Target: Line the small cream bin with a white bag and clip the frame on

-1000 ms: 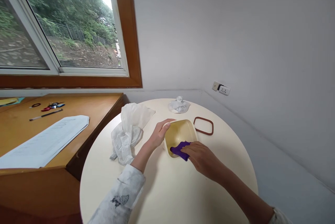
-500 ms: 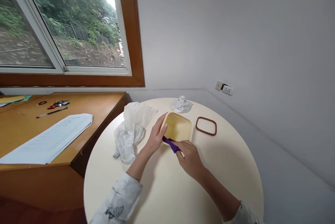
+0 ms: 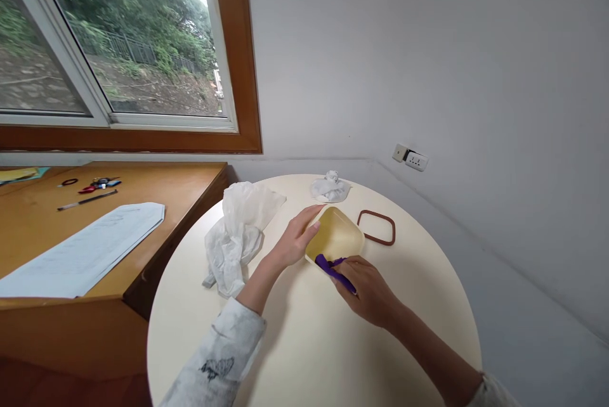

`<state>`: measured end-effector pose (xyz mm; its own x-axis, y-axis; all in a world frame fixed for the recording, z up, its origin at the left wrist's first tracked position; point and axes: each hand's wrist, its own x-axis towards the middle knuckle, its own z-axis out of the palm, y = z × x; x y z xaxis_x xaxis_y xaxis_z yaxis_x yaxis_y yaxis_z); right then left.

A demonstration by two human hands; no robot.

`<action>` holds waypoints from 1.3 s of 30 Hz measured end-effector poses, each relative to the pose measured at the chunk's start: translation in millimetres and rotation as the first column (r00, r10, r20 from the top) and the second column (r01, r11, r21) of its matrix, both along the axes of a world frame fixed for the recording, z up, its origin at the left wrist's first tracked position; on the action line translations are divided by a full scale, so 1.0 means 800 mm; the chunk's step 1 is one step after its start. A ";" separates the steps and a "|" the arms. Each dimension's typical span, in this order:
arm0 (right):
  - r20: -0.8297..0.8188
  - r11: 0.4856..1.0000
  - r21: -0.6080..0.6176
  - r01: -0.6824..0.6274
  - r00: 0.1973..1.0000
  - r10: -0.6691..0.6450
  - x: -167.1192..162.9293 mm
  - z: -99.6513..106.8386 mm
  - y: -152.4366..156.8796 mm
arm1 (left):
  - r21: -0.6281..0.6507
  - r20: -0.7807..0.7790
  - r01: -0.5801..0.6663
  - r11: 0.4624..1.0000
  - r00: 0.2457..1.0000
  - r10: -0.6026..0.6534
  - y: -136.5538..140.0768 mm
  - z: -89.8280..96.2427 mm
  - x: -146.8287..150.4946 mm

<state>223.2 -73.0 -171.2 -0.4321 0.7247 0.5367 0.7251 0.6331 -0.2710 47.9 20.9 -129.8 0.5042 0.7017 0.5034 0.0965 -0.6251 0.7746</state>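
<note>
Poking into the yellow container (image 3: 341, 234) — purple cloth (image 3: 325, 262).

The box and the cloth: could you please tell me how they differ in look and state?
The box is pale yellow, the cloth deep purple. The box looks larger than the bunched cloth. The box has a firm, open shape with rounded corners, while the cloth is folded and soft-looking. The left hand holds the box, the right hand the cloth. Both are in hand.

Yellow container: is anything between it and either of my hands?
Yes, the cloth in your right hand is between that hand and the near edge of the container. Nothing visible separates your left hand from it.
</note>
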 end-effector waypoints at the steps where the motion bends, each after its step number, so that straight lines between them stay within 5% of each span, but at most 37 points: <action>1: 0.064 0.999 -0.042 0.012 0.998 -0.009 0.003 0.006 0.000 | 0.009 -0.007 0.011 1.000 1.000 -0.011 0.001 0.001 0.002; 6: 0.293 0.967 -0.252 0.034 0.955 0.043 0.006 0.027 0.022 | 0.034 -0.053 0.049 0.998 0.997 -0.047 0.003 0.003 0.012; 11: 0.449 0.892 -0.428 0.147 0.891 0.069 -0.011 0.013 0.072 | 0.039 -0.089 0.055 0.998 0.995 -0.051 0.001 0.003 0.018; 19: 0.590 0.851 -0.345 0.397 0.797 -0.132 -0.053 -0.002 0.117 | 0.041 -0.086 0.071 0.997 0.994 -0.067 0.001 0.005 0.021; 26: 0.612 0.847 -0.301 0.439 0.770 -0.181 -0.022 0.033 0.072 | -0.031 -0.030 0.070 0.997 0.997 -0.071 0.007 0.008 0.019; 30: 0.432 0.908 -0.224 0.354 0.871 -0.233 0.007 0.051 0.024 | -0.087 -0.011 0.049 0.995 0.999 -0.050 0.011 0.011 0.020; 33: 0.238 0.902 -0.272 0.336 0.931 -0.276 0.017 0.060 -0.010 | -0.094 -0.012 0.024 0.995 1.000 -0.025 0.012 0.010 0.021; 36: -0.070 0.838 -0.489 0.243 0.946 -0.315 0.026 0.062 -0.032 | -0.096 -0.008 -0.036 0.995 0.999 0.035 0.011 0.007 0.020; 39: -0.430 0.739 -0.674 0.007 0.809 -0.401 0.041 0.054 -0.036 | -0.108 0.021 -0.140 0.984 0.989 0.143 0.010 0.002 0.014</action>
